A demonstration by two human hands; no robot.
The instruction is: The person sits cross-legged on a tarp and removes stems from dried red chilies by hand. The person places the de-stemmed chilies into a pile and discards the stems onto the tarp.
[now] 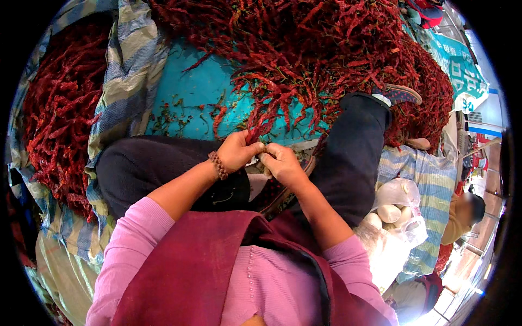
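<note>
My left hand (236, 153), with a beaded bracelet on the wrist, grips a small bunch of dried red chillies (260, 122). Their tips point away from me. Close against it, my right hand (281, 164) has thumb and forefinger pinched together at the stem end of the bunch; the stems are mostly hidden by the fingers. Ahead of both hands a large heap of dried red chillies (310, 49) spreads over a blue sheet (191, 81). Bits of stem (171, 118) and a few single chillies lie scattered on the sheet just beyond my left hand.
At left stands an open striped woven sack (126, 69) full of chillies (65, 106). My legs (346, 150) frame the work area, one foot against the heap. At right, a clear plastic bag (397, 203) of pale rounded items rests on striped sacking (432, 228). Another person (461, 216) is beyond.
</note>
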